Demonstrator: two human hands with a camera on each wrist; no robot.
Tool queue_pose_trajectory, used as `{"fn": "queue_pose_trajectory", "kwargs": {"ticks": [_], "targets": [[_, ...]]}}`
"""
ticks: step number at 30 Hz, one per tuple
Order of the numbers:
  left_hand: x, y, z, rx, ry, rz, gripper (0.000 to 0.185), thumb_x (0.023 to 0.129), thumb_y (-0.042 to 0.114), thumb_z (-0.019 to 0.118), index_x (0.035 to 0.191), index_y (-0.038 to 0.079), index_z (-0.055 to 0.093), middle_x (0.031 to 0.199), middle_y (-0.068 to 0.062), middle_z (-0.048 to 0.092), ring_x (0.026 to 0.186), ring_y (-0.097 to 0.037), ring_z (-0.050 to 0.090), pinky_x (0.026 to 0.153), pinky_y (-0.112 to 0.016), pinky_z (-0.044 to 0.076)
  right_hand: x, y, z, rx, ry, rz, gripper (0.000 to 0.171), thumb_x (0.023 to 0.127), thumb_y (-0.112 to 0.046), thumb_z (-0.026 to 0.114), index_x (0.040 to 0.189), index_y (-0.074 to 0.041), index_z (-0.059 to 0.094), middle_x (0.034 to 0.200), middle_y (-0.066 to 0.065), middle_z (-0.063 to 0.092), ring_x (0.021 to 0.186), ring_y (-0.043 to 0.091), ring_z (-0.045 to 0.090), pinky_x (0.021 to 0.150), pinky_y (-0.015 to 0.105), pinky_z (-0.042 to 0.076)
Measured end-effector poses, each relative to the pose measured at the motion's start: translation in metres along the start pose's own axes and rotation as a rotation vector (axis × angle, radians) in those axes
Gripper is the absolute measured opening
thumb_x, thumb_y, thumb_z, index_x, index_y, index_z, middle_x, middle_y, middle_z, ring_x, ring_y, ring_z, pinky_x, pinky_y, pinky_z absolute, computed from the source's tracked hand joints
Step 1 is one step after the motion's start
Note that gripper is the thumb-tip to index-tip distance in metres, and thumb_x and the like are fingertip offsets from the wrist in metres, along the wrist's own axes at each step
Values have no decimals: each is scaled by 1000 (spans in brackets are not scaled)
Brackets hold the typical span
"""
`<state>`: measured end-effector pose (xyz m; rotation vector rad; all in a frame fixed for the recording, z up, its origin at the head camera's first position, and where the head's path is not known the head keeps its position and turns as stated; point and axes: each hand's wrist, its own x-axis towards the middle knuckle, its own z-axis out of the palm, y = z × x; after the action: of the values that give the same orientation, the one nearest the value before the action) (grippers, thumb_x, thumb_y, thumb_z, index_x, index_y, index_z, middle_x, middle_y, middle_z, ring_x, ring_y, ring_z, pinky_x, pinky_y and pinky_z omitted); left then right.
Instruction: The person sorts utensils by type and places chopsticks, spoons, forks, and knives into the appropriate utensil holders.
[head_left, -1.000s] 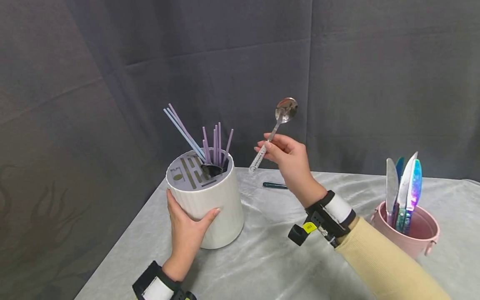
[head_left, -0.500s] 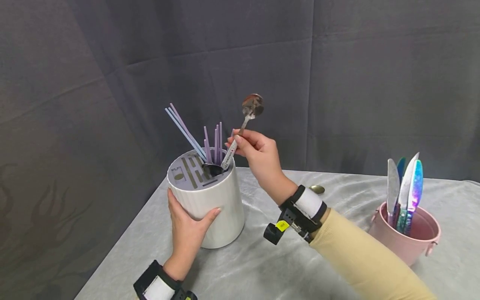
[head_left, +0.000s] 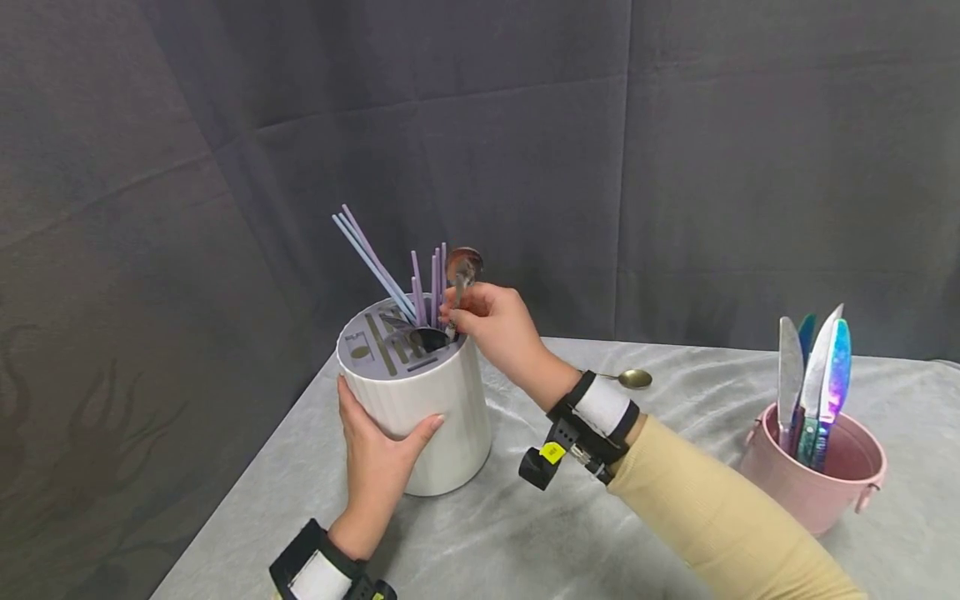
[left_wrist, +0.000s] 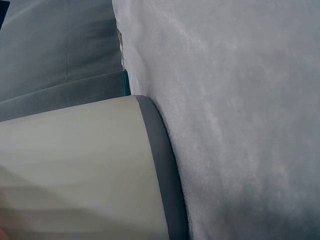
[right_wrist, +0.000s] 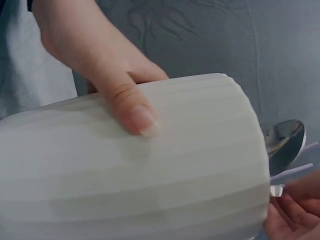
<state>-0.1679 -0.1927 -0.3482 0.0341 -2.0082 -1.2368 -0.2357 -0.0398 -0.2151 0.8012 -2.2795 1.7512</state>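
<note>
My left hand [head_left: 378, 462] grips the ribbed white utensil holder [head_left: 450, 433] low around its near side, thumb across the front. In the right wrist view that thumb [right_wrist: 135, 115] presses the ribbed wall. Above the holder's right rim, my right hand [head_left: 502, 329] pinches a metal spoon [head_left: 465, 262], bowl up and handle pointing down into the top opening. The handle's lower end is hidden. Another spoon's dark bowl [head_left: 431, 338] sits at the slotted grey top [head_left: 360, 354]. Thin purple and blue sticks [head_left: 372, 260] stand behind it.
A gold spoon [head_left: 635, 379] lies on the grey cloth-covered table [head_left: 570, 517], its handle partly behind my right wrist. At the right stands a pink bucket [head_left: 780, 492] holding several knives [head_left: 813, 383]. A grey curtain [head_left: 525, 150] hangs behind.
My right hand has carried the spoon left and then down to the holder's top opening. The gold spoon on the table has come into view. My left hand keeps its hold.
</note>
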Motion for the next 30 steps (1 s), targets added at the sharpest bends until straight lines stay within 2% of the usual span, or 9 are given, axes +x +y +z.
{"fn": "queue_pose_trajectory", "kwargs": {"ticks": [6, 10, 14, 18, 24, 27, 30], "targets": [[0, 0, -1, -2, 4, 7, 127, 68, 26, 89, 153, 0, -1, 155, -25, 12, 142, -38, 16, 111, -56, 20, 1, -5, -1, -96, -81, 28, 27, 91, 2, 63, 118, 3, 65, 107, 15, 68, 99, 25, 64, 88, 33, 52], [0, 0, -1, -3, 4, 8, 126, 68, 26, 89, 153, 0, 0, 155, -25, 13, 142, -38, 17, 110, -56, 20, 0, -2, 0, -137, -85, 2, 27, 91, 4, 62, 118, 3, 65, 106, 15, 68, 98, 25, 63, 88, 32, 52], [0, 1, 0, -3, 2, 7, 126, 68, 26, 89, 153, 0, 0, 155, -25, 12, 142, -38, 17, 110, -56, 20, -3, 0, -1, -118, -67, -10, 27, 91, 4, 62, 118, 3, 65, 106, 15, 68, 98, 25, 64, 88, 31, 52], [0, 1, -1, 1, 4, 4, 126, 68, 27, 89, 153, -1, 0, 155, -26, 13, 142, -38, 17, 110, -56, 20, -6, 4, -7, -39, -14, -12, 25, 91, 3, 63, 116, 4, 65, 106, 16, 68, 99, 25, 65, 87, 32, 52], [-1, 1, 0, 3, 9, 5, 126, 67, 27, 90, 153, -1, 1, 155, -26, 13, 142, -39, 18, 111, -56, 20, -9, 30, -32, 58, 79, 58, 24, 92, 1, 62, 116, 6, 64, 108, 19, 67, 99, 27, 66, 85, 32, 53], [-1, 1, 0, 1, 7, 6, 126, 67, 26, 90, 153, -1, 1, 155, -26, 13, 142, -38, 18, 110, -56, 20, -9, 51, -48, 26, 88, 129, 27, 94, 1, 59, 120, 6, 61, 114, 20, 65, 104, 29, 64, 87, 33, 52], [-1, 2, 0, -2, 2, 6, 126, 67, 25, 89, 153, 0, 1, 155, -26, 13, 142, -38, 17, 110, -56, 20, -10, 75, -63, -61, 84, 215, 29, 95, 0, 58, 123, 6, 60, 117, 22, 63, 108, 31, 61, 90, 36, 50]]}}
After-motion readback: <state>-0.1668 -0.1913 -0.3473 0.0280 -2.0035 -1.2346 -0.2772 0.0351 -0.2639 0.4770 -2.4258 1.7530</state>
